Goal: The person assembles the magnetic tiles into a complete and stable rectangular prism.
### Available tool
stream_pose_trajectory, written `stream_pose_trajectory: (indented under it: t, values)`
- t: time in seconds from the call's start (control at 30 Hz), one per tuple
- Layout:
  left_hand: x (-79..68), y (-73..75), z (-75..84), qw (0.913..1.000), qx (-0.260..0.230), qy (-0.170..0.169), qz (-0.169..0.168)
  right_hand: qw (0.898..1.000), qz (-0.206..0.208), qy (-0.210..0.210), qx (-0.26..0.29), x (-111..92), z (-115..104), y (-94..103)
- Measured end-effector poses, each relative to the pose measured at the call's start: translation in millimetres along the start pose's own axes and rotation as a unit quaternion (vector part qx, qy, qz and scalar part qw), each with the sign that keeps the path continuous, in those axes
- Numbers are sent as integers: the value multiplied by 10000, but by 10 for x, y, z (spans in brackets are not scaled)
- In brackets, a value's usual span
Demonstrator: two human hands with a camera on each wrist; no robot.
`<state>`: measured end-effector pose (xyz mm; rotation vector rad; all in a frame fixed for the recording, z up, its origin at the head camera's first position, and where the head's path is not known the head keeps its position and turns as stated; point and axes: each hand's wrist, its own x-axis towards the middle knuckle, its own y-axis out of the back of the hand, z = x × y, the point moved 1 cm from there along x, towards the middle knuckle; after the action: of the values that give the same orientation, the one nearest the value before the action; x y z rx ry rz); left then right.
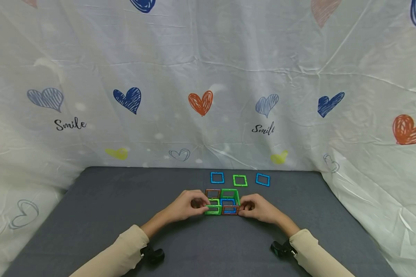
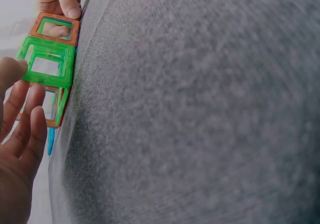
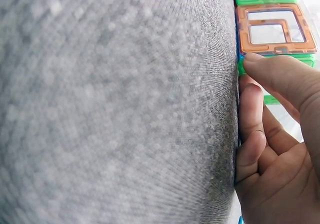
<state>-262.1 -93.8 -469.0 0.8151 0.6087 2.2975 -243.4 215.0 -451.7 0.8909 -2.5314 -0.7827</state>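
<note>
Green frame [image 2: 47, 45] stands at the block's [image 1: 222, 209] near left, pinched between the left hand's [image 1: 188, 204] thumb and fingers. It's best kept square to the brown frame [image 3: 280, 49] on its right, so their edges sit flush. The block's near face looks nearward, long axis left to right. Curled fingers of the right hand [image 1: 258, 207] touch its right side, where light, steady support should do; whether they pinch, I cannot tell.

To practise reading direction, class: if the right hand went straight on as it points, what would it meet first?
The right hand would likely first meet the green square plastic frame by its thumb; they seem to touch, depth unclear.
</note>
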Motion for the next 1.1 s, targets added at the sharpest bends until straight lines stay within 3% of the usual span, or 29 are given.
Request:
stream_pose_trajectory:
  t: [0.13,0.53,1.1]
  values:
    - [8,-7,5,10000,19,-25,14,10000,-12,49,59,12,199,-16]
    - [-39,52,-9,9999,-34,80,-135,9998,-79,153,40,8,218,0]
    - [-285,439,-174,9979,408,465,-185,9997,-59,229,44,6,260,-9]
